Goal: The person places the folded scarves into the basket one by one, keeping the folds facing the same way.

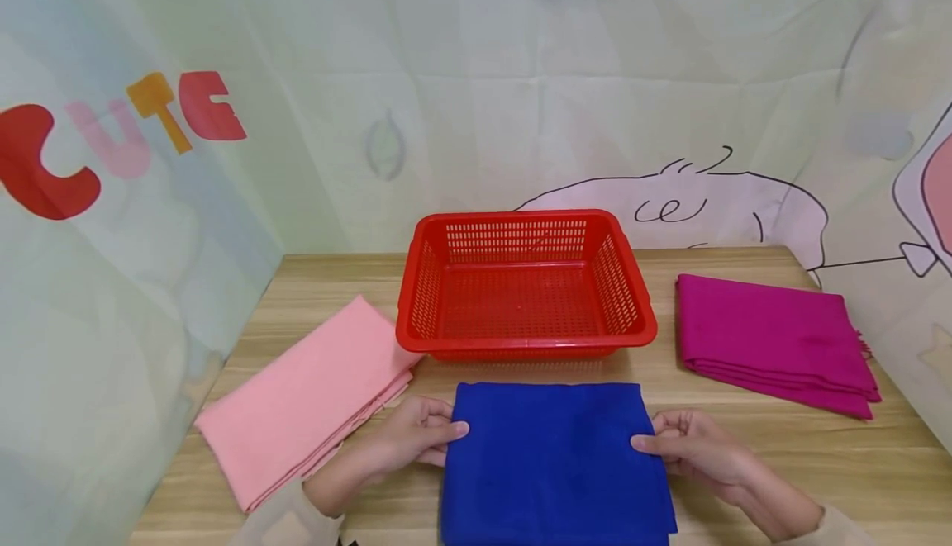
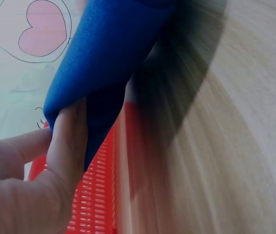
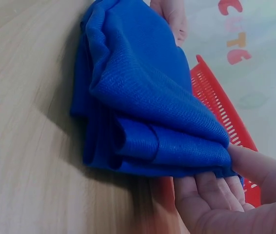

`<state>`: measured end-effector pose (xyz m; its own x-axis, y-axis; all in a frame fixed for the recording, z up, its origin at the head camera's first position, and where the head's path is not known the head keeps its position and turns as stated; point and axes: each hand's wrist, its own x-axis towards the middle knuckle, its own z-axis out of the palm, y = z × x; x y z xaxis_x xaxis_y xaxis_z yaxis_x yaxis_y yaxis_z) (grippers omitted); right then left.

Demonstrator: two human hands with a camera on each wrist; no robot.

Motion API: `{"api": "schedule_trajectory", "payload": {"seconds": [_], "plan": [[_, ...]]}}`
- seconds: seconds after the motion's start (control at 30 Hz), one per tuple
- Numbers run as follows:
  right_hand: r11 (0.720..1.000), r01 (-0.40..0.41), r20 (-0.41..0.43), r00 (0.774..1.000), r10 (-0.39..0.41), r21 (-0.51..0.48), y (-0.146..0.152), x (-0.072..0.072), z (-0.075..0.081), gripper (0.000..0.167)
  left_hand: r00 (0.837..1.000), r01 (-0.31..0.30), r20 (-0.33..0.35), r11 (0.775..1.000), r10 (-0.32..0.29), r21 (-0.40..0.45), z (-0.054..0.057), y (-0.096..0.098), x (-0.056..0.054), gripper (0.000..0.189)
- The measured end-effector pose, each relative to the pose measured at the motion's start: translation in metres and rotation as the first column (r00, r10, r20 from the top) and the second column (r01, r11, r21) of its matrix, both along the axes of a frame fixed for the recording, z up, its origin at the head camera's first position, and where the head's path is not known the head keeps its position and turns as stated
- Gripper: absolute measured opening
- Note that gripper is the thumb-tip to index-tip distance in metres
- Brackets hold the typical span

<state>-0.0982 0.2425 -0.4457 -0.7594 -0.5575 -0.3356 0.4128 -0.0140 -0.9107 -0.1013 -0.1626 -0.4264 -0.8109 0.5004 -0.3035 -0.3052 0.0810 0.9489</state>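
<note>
A folded blue cloth [image 1: 554,463] is held up between both hands in front of the red basket. My left hand [image 1: 420,432] pinches its left edge, thumb on top and fingers beneath. On the opposite edge my right hand [image 1: 692,451] grips it the same way. In the right wrist view the blue cloth [image 3: 147,97] shows several stacked folds, with the right fingers [image 3: 208,192] under them. The left wrist view has the cloth [image 2: 108,48] raised off the table, the left fingers [image 2: 67,141] tucked beneath its fold.
A red plastic basket [image 1: 521,343] with slotted walls stands at the back middle, nothing inside it. The folded pink cloth [image 1: 312,397] lies on the left of the wooden table [image 1: 759,414], its corner by the basket. A folded magenta cloth [image 1: 773,339] lies at the right.
</note>
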Motion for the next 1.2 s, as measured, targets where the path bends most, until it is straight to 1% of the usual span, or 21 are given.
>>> {"api": "schedule_trajectory", "payload": {"seconds": [0.2,0.37,0.63,0.83,1.2], "plan": [[1.0,-0.025,-0.003,1.0,0.025,0.002,-0.001,0.0,0.007,0.024,1.0,-0.006,-0.004,1.0,0.006,0.004,0.005,-0.001,0.002,0.029],[0.999,-0.035,-0.021,0.999,0.035,-0.017,-0.001,0.001,0.011,0.028,1.0,0.006,-0.014,1.0,-0.006,0.009,0.009,-0.002,0.004,0.03],[1.0,-0.023,-0.034,0.999,0.023,0.019,0.0,0.003,0.018,0.03,1.0,-0.003,-0.001,1.0,0.003,0.002,0.013,-0.003,0.006,0.031],[0.999,-0.036,-0.043,0.998,0.036,0.005,0.001,0.004,0.021,0.031,1.0,-0.004,-0.011,1.0,0.004,-0.007,0.016,-0.004,0.007,0.032],[0.998,-0.04,-0.084,0.996,0.037,-0.042,0.003,0.007,0.03,0.034,1.0,0.006,-0.02,0.999,-0.005,0.047,0.023,-0.005,0.009,0.03]]}}
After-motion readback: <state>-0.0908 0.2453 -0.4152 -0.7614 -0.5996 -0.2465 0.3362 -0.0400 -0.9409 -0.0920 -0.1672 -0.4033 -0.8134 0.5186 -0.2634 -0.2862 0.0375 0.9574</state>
